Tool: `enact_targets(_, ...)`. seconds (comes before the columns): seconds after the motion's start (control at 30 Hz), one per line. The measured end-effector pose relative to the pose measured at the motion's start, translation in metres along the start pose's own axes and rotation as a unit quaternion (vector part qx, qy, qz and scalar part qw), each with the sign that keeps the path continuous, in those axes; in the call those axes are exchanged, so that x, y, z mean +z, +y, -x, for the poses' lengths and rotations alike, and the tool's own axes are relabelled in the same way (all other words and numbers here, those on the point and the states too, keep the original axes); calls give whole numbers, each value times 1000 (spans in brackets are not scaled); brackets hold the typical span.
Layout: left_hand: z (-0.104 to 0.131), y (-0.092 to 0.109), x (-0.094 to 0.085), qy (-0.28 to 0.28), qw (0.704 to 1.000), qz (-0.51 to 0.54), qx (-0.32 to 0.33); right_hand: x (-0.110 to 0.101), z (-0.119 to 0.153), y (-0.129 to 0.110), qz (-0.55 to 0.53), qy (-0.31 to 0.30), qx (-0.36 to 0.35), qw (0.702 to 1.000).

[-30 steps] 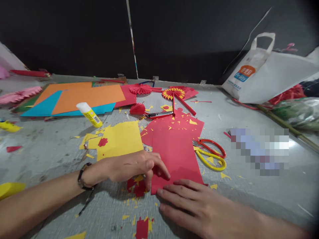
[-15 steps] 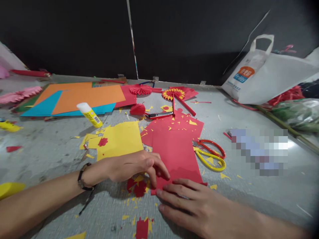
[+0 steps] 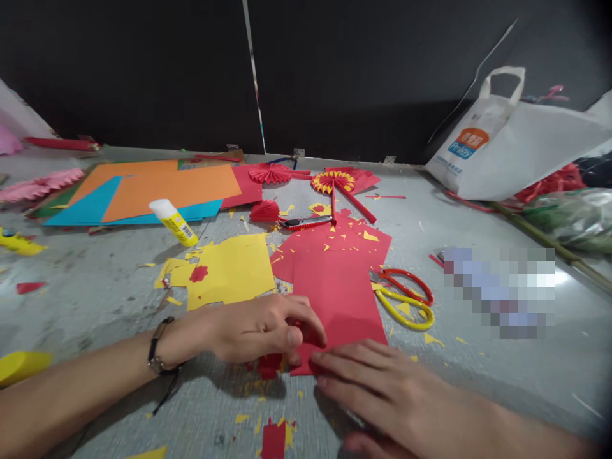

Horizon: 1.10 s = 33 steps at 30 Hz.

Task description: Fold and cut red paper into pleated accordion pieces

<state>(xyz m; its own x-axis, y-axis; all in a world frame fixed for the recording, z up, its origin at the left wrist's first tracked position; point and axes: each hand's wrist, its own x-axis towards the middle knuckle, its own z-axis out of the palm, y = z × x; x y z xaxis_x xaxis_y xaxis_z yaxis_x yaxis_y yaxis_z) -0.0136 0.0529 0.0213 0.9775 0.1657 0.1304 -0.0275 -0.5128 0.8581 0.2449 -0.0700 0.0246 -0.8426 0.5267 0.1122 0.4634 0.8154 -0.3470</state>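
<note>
A sheet of red paper [image 3: 335, 287] lies in front of me, its near end under my hands. My left hand [image 3: 268, 331] rests at its lower left, fingers bent and apart, with the index fingertip on the paper. Stretched out nearly flat, the fingers of my right hand [image 3: 368, 382] lie over the sheet's near edge, which they partly hide. Red paper flower cutouts [image 3: 270, 365] are partly covered by my left hand. Scissors [image 3: 404, 299] with one red and one yellow handle lie right of the sheet. Left of it is yellow paper [image 3: 239, 264].
A glue stick [image 3: 173, 223] stands tilted near orange sheets [image 3: 176, 191] and blue sheets. Behind the red paper are a utility knife [image 3: 306, 222] and a red-and-yellow paper rosette [image 3: 333, 182]. A white bag [image 3: 516, 146] stands at the back right. Yellow scraps are scattered about.
My right hand has slid slightly right along the red sheet's near edge. My left thumb has shifted toward the paper, and the left hand covers more of the cutouts.
</note>
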Motion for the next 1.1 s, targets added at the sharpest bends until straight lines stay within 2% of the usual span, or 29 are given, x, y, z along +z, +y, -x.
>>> enact_targets(0.07,-1,1,2,-2,1000,-23,13,10,6,3,-71,79,78,991)
enact_targets(0.13,-1,0,5,-6,998,-56,32,18,10,7,-153,129,149,968)
enact_targets(0.27,-2,-2,11,-4,994,-102,45,22,9,11,-247,146,262,921)
enact_targets(0.37,-1,-4,13,3,994,-98,39,21,7,12,-252,136,311,906)
enact_targets(0.77,-3,-3,12,-13,996,-79,37,24,4,15,-278,154,322,892)
enact_targets(1.1,-6,1,19,-55,972,-218,73,16,4,15,-288,135,328,890)
